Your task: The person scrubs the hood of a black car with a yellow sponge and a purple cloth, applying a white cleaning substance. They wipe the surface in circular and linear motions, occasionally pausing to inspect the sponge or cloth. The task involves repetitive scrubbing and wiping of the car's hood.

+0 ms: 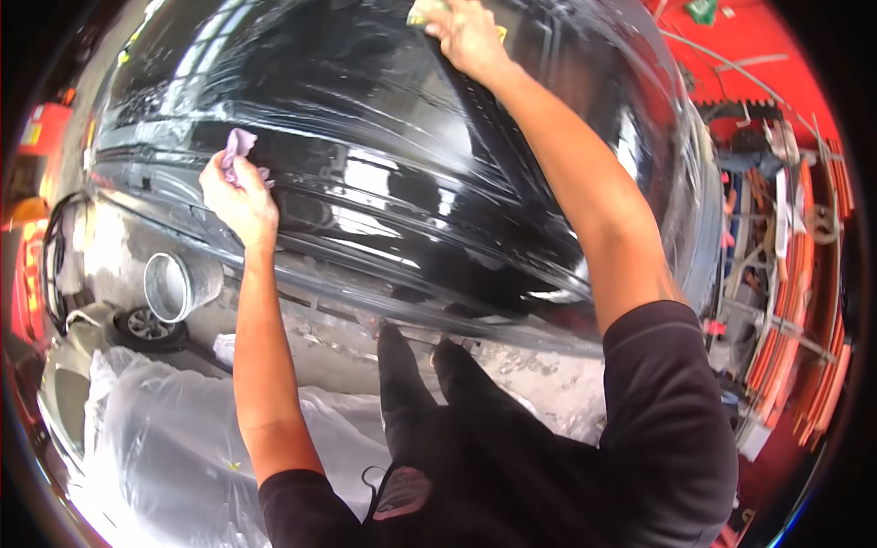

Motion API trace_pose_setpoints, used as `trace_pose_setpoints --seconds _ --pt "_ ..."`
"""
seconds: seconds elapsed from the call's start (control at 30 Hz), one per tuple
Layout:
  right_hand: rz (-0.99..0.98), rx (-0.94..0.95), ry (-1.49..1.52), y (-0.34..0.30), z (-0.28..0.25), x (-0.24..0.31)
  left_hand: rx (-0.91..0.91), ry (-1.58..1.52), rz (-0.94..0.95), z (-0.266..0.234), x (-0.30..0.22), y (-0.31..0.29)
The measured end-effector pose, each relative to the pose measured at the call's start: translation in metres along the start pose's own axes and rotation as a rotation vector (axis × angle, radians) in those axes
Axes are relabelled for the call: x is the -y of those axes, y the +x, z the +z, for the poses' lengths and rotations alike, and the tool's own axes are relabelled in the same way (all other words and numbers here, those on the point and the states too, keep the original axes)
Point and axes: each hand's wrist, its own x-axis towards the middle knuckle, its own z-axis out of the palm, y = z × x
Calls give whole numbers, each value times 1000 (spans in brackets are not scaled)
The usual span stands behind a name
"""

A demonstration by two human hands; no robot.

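Observation:
A glossy black car body panel (pixel 365 203) fills the upper middle, with clear plastic film (pixel 365 91) wrinkled over the parts beyond it. My left hand (pixel 242 201) is closed round a crumpled pale purple cloth (pixel 239 144), close to the panel's left part; whether it touches cannot be made out. Farther off, at the top edge, my right arm reaches across the car. My right hand (pixel 470 41) is closed on a flat yellow piece (pixel 426 11) against the film-covered surface. The hand covers much of it, so its kind is unclear.
A grey bucket (pixel 169 285) and a wheel (pixel 146 326) are at the left. Translucent plastic sheeting (pixel 183 438) drapes a large form behind me. Orange-red lengths (pixel 776 292) and other gear fill a rack at the right, by a red surface (pixel 740 46).

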Motion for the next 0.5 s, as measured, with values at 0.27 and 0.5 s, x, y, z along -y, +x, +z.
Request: trace_pose_setpoints --seconds 0.27,0.5 --pt "-249 230 9 -271 -164 -68 -12 -21 -19 -14 -16 -2" --pt "-59 -139 -131 -46 -43 -141 62 -10 -27 1 -27 -3"
